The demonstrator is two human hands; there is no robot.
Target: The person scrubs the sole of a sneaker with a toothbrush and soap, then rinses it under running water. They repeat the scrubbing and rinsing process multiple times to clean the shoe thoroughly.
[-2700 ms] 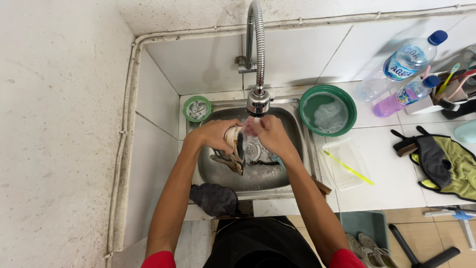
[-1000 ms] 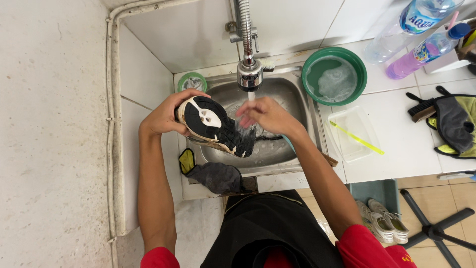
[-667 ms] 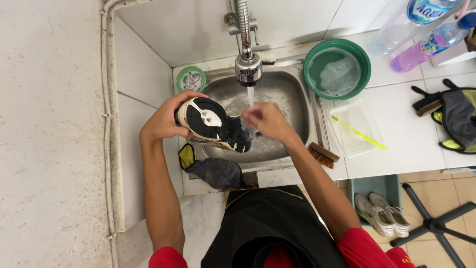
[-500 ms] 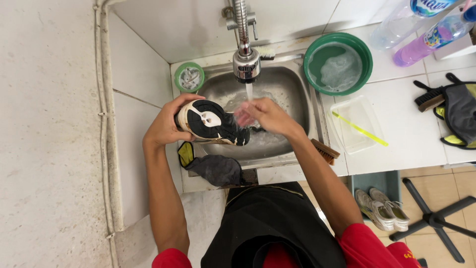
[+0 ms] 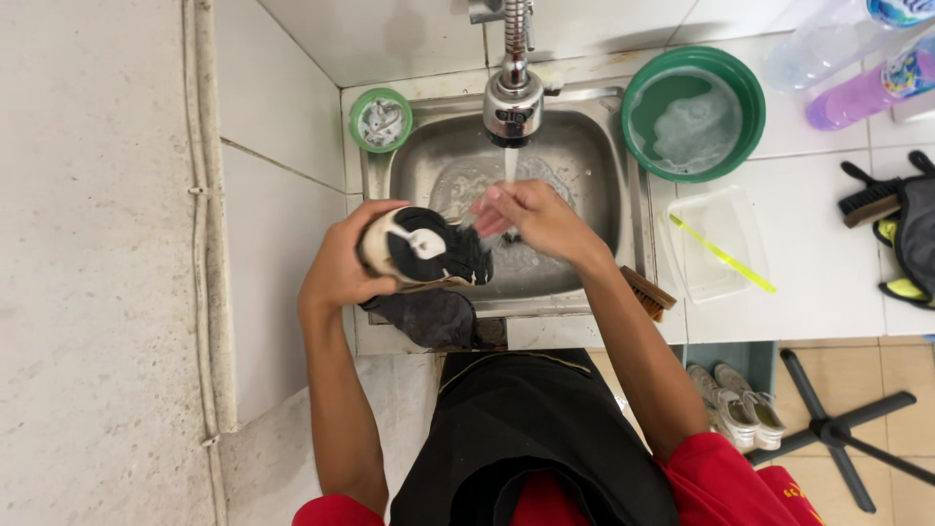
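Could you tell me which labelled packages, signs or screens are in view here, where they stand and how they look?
Clear bottle: top right on the counter, lying slantwise, see-through plastic, blue label.
Purple bottle: just below it, also slanted, lilac plastic with a colourful label.
No signs or screens show.

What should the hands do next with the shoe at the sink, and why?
Probably tip the shoe further under the water stream. The left hand holds it at the near edge of the sink, sole turned up, while the water falls just beside it onto the right hand, which is at the shoe's toe end. Moving it a little right would let the water reach it.
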